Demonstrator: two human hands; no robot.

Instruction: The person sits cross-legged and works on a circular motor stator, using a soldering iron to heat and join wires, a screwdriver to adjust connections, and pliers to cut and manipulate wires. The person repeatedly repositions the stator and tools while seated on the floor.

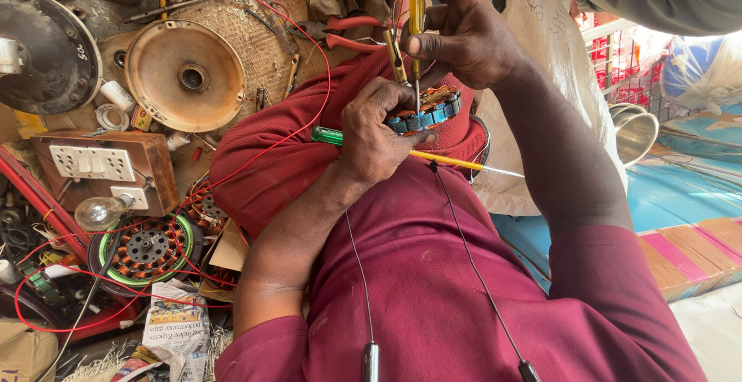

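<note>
Left hand [375, 138] clamped on stator [425, 110], right hand [456, 30] pinching upright screwdriver [416, 11]

light bulb [99, 212], socket board [103, 167], round metal cover [185, 76]

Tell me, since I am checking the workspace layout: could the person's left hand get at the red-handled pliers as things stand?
Probably not at once: the left hand is gripping the wound stator, and the right hand with its yellow-handled screwdriver sits beside the red-handled pliers.
</note>
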